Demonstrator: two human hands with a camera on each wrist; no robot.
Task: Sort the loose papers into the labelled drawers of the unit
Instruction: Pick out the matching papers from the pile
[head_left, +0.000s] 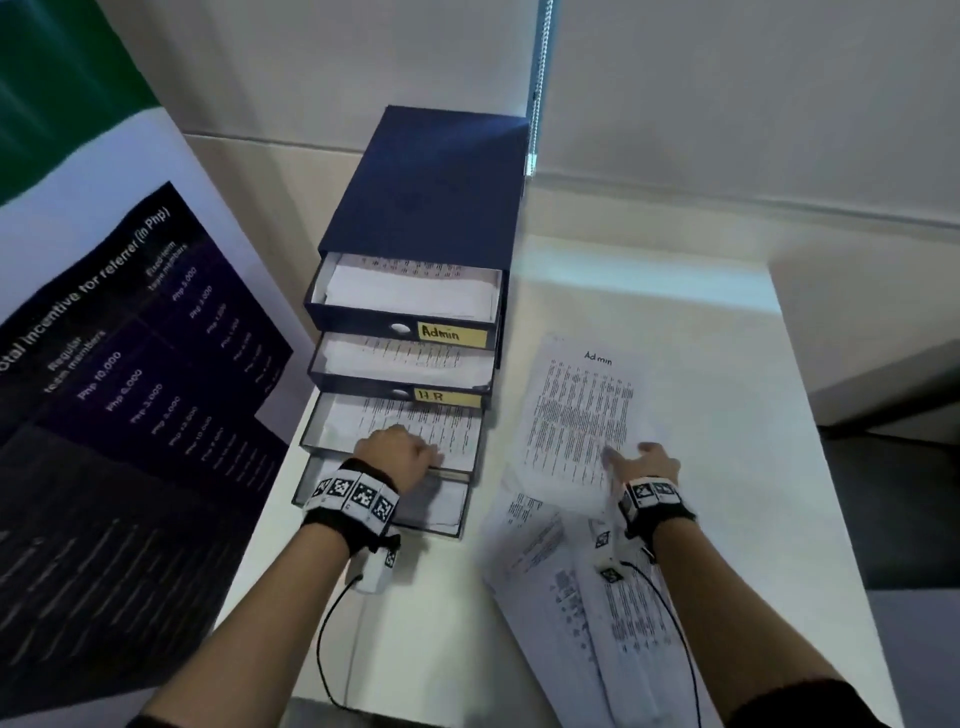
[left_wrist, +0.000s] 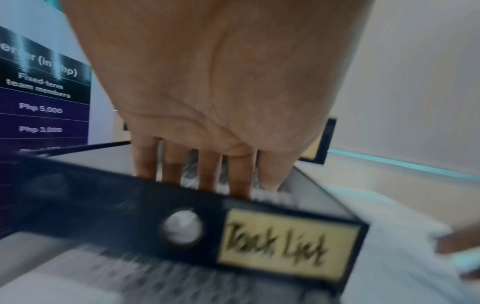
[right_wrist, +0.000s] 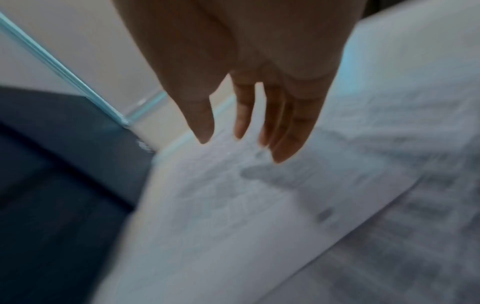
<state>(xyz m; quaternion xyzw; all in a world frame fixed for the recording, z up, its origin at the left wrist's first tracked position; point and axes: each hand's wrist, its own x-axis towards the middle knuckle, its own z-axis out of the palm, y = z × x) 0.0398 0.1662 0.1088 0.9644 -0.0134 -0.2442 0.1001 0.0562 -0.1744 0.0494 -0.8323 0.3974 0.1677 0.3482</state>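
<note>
While loose papers (head_left: 587, 587) are still fanned on the desk (head_left: 727, 322), the right hand (head_left: 649, 462) hovers over the "Admin" sheet (head_left: 582, 410), fingers (right_wrist: 285, 144) released and grasping nothing. The left hand (head_left: 400, 452) hooks its fingers (left_wrist: 207, 174) over the third drawer's front (left_wrist: 155, 216); all four drawers of the unit (head_left: 431, 182) beyond stand open with sheets inside, so sorting seems partly done.

- 1 dark blue drawer unit (head_left: 431, 192) on the white table (head_left: 737, 332).
- 4 drawers, all pulled out: "Admin" drawer (head_left: 405, 322), "H.R" drawer (head_left: 400, 389), third drawer (head_left: 395, 431), bottom drawer (head_left: 384, 506).
- 3 yellow labels readable, the third (left_wrist: 288, 244) in the left wrist view.
- 2 hands: left hand (head_left: 400, 457), right hand (head_left: 649, 462).
- 1 "Admin" sheet (head_left: 582, 410) atop overlapping loose papers (head_left: 561, 587); their number cannot be told.
- 1 poster (head_left: 119, 374).
</note>
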